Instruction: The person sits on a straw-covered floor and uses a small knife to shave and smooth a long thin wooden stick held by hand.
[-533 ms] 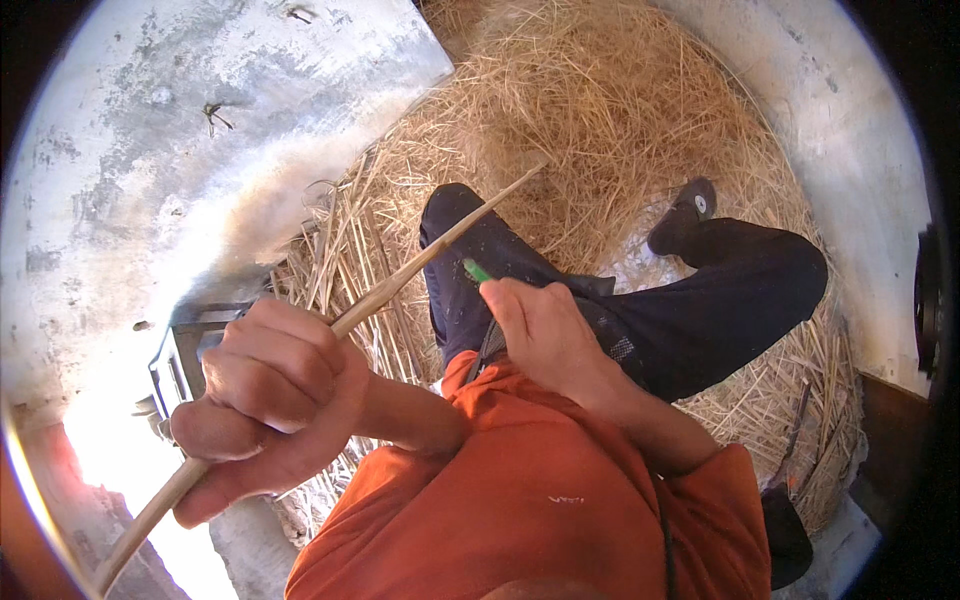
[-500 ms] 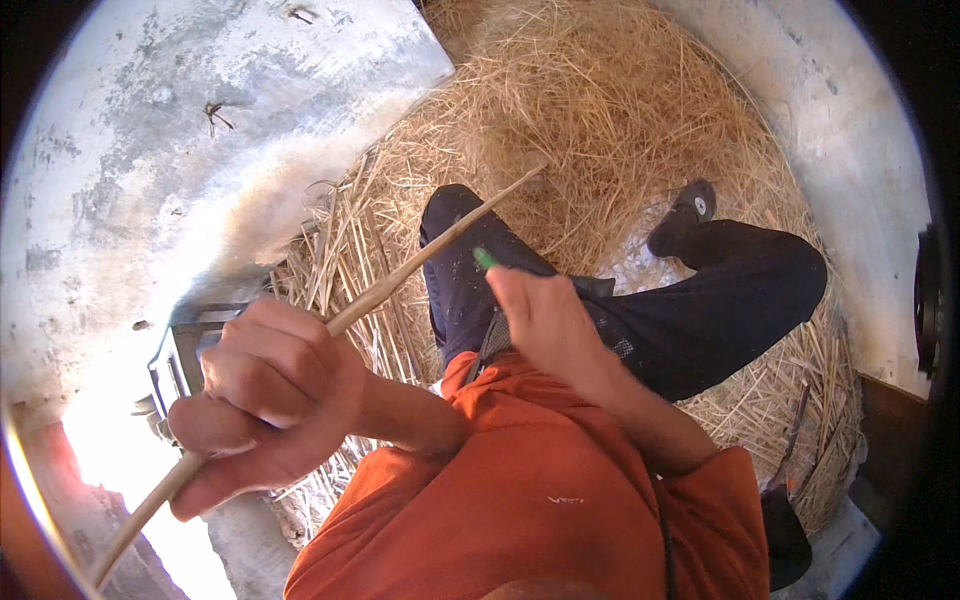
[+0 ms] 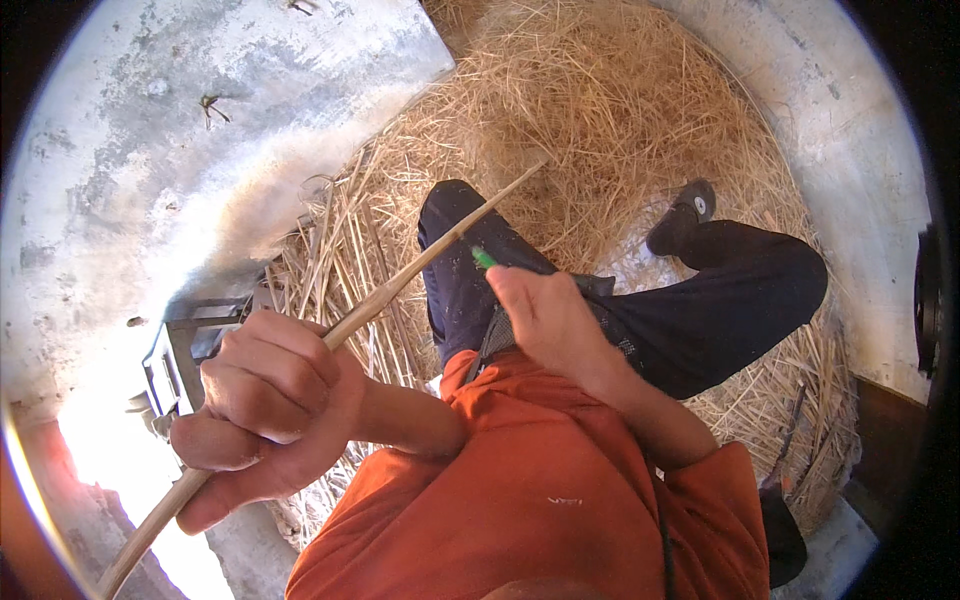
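My left hand (image 3: 268, 405) is closed round a long, pale, peeled-looking stick (image 3: 395, 282). The stick slants from the lower left up to a thin tip above my thigh, with its thicker end running out at the picture's rim. Over my lap, my right hand (image 3: 560, 328) is closed on a small green object (image 3: 484, 258). Only its end pokes out past my thumb, so I cannot make out its kind. That end lies a little below the stick, apart from it in the picture.
Loose dry straw (image 3: 590, 110) covers the floor ahead, with thicker stalks (image 3: 345, 240) at the left. My dark-trousered legs (image 3: 720, 300) are bent in front of me. A worn pale wall (image 3: 300, 90) stands left, a dark metal frame (image 3: 180, 350) beside my left hand.
My left hand and the stick's near end have shifted very slightly. The right hand, blurred before, shows more sharply now, with the green end almost where it was.
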The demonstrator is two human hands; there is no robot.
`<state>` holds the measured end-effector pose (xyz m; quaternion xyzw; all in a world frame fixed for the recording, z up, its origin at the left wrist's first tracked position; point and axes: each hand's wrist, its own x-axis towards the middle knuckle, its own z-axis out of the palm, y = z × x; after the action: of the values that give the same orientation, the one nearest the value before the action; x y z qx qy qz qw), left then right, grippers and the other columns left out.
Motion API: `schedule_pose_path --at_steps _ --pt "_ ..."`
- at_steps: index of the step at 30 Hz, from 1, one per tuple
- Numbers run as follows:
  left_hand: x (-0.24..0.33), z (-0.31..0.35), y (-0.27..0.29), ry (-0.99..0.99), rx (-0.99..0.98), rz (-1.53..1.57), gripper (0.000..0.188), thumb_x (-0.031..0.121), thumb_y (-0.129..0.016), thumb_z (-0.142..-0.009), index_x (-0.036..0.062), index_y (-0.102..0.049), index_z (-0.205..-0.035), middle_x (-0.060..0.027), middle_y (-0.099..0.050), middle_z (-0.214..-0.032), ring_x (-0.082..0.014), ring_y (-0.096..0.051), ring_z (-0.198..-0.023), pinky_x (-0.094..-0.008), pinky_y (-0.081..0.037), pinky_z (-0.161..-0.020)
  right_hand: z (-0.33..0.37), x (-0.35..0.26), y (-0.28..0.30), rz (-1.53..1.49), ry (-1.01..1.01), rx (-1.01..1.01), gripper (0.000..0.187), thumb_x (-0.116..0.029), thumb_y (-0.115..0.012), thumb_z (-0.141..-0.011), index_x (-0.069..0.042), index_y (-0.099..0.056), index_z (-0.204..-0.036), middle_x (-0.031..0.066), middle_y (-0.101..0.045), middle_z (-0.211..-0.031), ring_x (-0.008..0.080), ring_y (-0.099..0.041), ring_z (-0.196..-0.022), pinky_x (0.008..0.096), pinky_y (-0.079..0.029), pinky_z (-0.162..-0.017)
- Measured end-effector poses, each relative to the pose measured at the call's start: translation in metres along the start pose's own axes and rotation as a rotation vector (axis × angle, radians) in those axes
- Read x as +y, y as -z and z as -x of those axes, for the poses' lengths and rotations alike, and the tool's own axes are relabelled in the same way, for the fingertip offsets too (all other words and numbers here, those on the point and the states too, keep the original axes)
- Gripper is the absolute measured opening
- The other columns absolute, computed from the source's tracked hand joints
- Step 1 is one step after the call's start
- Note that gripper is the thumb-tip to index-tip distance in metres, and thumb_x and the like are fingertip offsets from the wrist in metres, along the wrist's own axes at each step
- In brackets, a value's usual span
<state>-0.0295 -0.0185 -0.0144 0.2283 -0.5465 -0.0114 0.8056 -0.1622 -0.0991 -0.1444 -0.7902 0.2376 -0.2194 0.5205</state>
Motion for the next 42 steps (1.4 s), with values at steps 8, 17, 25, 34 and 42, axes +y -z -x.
schedule_pose_path --at_steps 8,17,25,34,42 --pt "0.0 0.001 0.005 0.003 0.008 -0.004 0.051 0.058 -0.032 -0.089 0.0142 -0.03 -0.064 0.0047 -0.025 -0.039 -0.0019 -0.017 -0.028 -0.0179 -0.013 -0.026 0.003 0.001 -0.003 0.125 0.007 -0.029 0.029 -0.022 -0.04 -0.094 0.002 -0.053 -0.084 0.0228 -0.052 -0.066 0.042 -0.053 -0.065 0.0444 -0.04 -0.051" --pt "-0.001 0.001 0.005 -0.017 0.07 -0.041 0.052 0.061 -0.031 -0.088 0.0142 -0.029 -0.064 0.0045 -0.024 -0.04 -0.002 -0.015 -0.029 -0.0185 -0.011 -0.026 -0.004 -0.001 0.003 -0.015 -0.112 0.004 0.037 -0.026 -0.04 -0.094 0.004 -0.054 -0.076 0.0269 -0.049 -0.067 0.0449 -0.05 -0.066 0.0429 -0.039 -0.053" --pt "-0.004 -0.008 0.001 0.025 0.047 -0.034 0.054 0.063 -0.027 -0.088 0.0143 -0.028 -0.063 0.0044 -0.021 -0.041 -0.0028 -0.013 -0.031 -0.0196 -0.011 -0.027 -0.023 0.023 0.007 0.086 -0.09 0.011 0.037 -0.025 -0.039 -0.094 0.004 -0.053 -0.076 0.026 -0.049 -0.065 0.0436 -0.052 -0.065 0.0422 -0.04 -0.055" --pt "0.0 -0.004 0.003 0.015 0.084 -0.027 0.054 0.063 -0.025 -0.088 0.015 -0.028 -0.063 0.0048 -0.021 -0.041 -0.0029 -0.012 -0.031 -0.0191 -0.011 -0.028 -0.021 -0.004 0.013 -0.087 -0.113 -0.097 0.033 -0.021 -0.039 -0.093 0.005 -0.049 -0.074 0.0258 -0.047 -0.065 0.0432 -0.05 -0.064 0.0412 -0.038 -0.053" --pt "0.004 0.002 0.002 0.001 0.118 -0.072 0.054 0.064 -0.026 -0.087 0.0152 -0.027 -0.064 0.0042 -0.023 -0.041 -0.0023 -0.016 -0.03 -0.018 -0.012 -0.026 -0.018 0.016 0.004 0.126 -0.053 -0.055 0.034 -0.023 -0.038 -0.094 0.004 -0.053 -0.077 0.0249 -0.051 -0.065 0.043 -0.052 -0.066 0.0432 -0.04 -0.055"
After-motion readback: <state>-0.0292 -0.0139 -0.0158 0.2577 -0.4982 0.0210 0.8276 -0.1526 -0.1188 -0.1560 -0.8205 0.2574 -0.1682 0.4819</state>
